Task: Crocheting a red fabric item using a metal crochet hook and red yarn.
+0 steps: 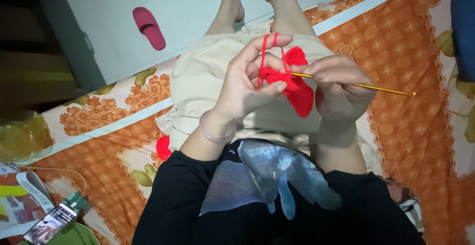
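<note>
Holding 1 hook (356, 85), 1 red piece (298, 89).

Bright overhead light mid-frame, dim murky corners at left, mild wide-angle stretch, slight softness throughout

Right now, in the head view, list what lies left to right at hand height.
Pink slipper → left hand with red yarn strands → red crocheted piece → right hand → free end of the thin golden metal crochet hook.
</note>
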